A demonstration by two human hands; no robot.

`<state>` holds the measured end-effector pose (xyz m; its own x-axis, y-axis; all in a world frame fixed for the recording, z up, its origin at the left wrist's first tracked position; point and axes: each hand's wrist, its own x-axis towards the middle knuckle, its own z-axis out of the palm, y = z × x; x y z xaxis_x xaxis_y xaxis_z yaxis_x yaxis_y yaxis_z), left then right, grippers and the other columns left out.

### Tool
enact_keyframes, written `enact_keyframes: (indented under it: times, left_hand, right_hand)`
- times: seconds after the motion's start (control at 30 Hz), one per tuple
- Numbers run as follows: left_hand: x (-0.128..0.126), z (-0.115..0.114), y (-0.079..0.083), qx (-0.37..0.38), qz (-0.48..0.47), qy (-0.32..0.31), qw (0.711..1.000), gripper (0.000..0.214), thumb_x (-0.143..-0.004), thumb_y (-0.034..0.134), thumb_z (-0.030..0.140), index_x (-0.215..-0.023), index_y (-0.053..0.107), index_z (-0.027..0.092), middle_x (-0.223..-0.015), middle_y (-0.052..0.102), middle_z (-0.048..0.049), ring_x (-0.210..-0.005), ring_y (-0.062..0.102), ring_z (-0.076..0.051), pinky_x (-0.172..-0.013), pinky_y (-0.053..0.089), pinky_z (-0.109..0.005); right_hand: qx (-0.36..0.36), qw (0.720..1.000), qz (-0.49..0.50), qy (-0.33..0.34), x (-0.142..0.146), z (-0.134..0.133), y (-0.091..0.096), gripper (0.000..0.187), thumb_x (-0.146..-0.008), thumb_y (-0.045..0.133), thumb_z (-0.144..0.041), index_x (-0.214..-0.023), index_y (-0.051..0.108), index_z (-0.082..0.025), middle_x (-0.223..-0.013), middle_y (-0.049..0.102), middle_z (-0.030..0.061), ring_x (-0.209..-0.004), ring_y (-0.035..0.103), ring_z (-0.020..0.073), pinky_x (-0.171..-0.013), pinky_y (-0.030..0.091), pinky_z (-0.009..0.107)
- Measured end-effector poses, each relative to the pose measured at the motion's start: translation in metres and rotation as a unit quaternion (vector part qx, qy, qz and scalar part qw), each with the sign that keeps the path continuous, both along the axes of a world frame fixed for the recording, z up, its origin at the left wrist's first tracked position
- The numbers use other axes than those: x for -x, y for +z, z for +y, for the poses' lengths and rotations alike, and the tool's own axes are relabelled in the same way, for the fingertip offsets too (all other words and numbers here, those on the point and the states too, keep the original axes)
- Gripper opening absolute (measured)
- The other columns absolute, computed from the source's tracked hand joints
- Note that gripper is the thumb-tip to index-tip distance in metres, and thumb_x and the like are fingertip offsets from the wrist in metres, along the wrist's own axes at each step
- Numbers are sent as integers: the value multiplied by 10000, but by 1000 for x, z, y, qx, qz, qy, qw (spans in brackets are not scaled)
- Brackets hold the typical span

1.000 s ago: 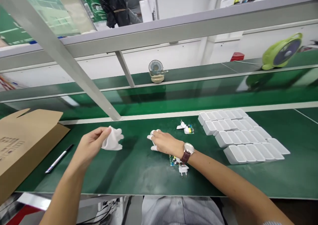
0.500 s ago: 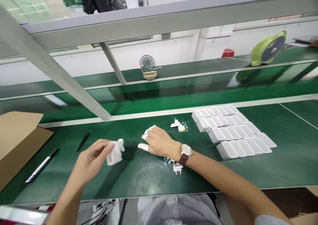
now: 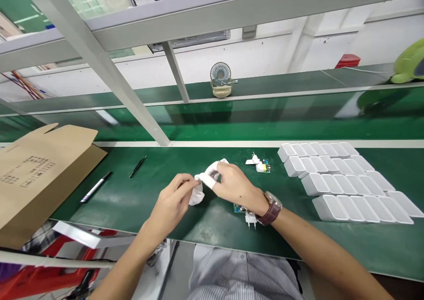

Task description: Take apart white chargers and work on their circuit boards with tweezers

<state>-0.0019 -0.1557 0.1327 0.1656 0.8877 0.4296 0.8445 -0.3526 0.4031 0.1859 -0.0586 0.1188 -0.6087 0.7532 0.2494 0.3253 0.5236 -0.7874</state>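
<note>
My left hand pinches a small crumpled white bundle, thin and soft like a bag or loose finger cots; I cannot tell which. My right hand wears white finger cots on its thumb and fingers. Its thumb and a fingertip close on the top of the bundle, right beside my left fingertips. Partly hidden under my right wrist lies a circuit board with a white two-pin plug. Behind that hand is another board with white plug parts.
Rows of white open plastic cases stand on the right of the green bench. A marker, a black pen and a cardboard box are at the left. A slanted metal post rises behind; a small fan stands further back.
My hands have come together, with the right fingers now at the white bundle that my left hand holds. The view has turned left, bringing more of the cardboard box into sight.
</note>
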Motion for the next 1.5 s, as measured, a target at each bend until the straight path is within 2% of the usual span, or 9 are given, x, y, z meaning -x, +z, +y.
enact_keyframes:
  times: [0.23, 0.47, 0.6, 0.77, 0.97, 1.07, 1.17, 1.33, 1.5]
  left_hand:
    - [-10, 0, 7, -17, -19, 21, 999, 137, -977, 486, 141, -1005, 588, 228, -1027, 651, -57, -920, 640, -157, -820, 519, -273]
    - [-6, 4, -4, 179, 25, 12, 983, 253, -967, 413, 192, -937, 664, 214, -894, 651, -74, -681, 629, -163, -624, 496, -270]
    - [-7, 10, -10, 382, -344, 34, 857, 352, -984, 466, 445, -739, 541, 204, -474, 497, 43, -302, 332, -72, -319, 234, -192]
    - [-12, 12, -27, 195, -656, 108, 721, 176, -878, 687, 347, -844, 618, 189, -668, 601, 30, -512, 541, -64, -499, 470, -160]
    - [-16, -13, -54, 130, -307, 83, 939, 211, -915, 560, 236, -1053, 720, 228, -1229, 683, -94, -1206, 599, -274, -1073, 462, -453]
    - [-12, -24, -56, 170, -199, 39, 964, 233, -850, 566, 142, -970, 749, 223, -1151, 721, -107, -1149, 628, -301, -1047, 475, -489]
    - [-10, -22, -51, 207, -371, 66, 903, 183, -787, 657, 140, -933, 752, 197, -1012, 760, -82, -986, 698, -277, -915, 558, -421]
    - [-22, -11, -43, 122, -694, 135, 697, 393, -641, 861, 194, -1017, 753, 158, -1001, 767, -88, -884, 725, -234, -800, 582, -293]
    - [-39, -13, -45, 198, -760, 97, 611, 354, -686, 850, 282, -979, 774, 98, -933, 764, -119, -811, 716, -222, -717, 579, -267]
  right_hand:
    - [59, 995, -30, 78, -7, 3, 1, 234, -925, 582, -335, -750, 619, -185, -668, 627, -25, -560, 492, 107, -529, 319, 243]
    - [-198, 978, -57, -30, -4, -8, 7, 179, -948, 509, -226, -809, 614, -189, -829, 657, 34, -708, 569, 158, -668, 391, 287]
    - [-343, 926, -157, 11, 2, -31, -8, 202, -938, 483, -133, -774, 591, -181, -778, 623, 82, -743, 580, 222, -677, 406, 341]
    - [-346, 918, -190, 26, 2, -56, -38, 174, -876, 516, -39, -796, 569, -184, -793, 606, 76, -744, 573, 233, -664, 427, 352]
    - [-335, 931, -146, -16, 6, -61, -36, 165, -889, 498, -58, -820, 569, -190, -815, 589, 81, -767, 548, 242, -693, 440, 368]
    - [-337, 935, -106, -28, 12, -71, -32, 180, -900, 466, -71, -808, 569, -187, -788, 569, 77, -746, 527, 240, -686, 434, 367]
    - [-318, 944, -89, -6, 17, -89, -37, 179, -879, 478, -75, -771, 553, -195, -784, 561, 76, -729, 510, 235, -673, 426, 365]
    - [-290, 954, -74, -26, 17, -104, -51, 165, -861, 492, -61, -785, 554, -193, -794, 563, 77, -730, 504, 240, -675, 435, 375]
    - [-246, 968, -11, -49, 17, -100, -53, 159, -938, 461, -105, -912, 603, -171, -894, 599, 96, -780, 544, 239, -717, 468, 373]
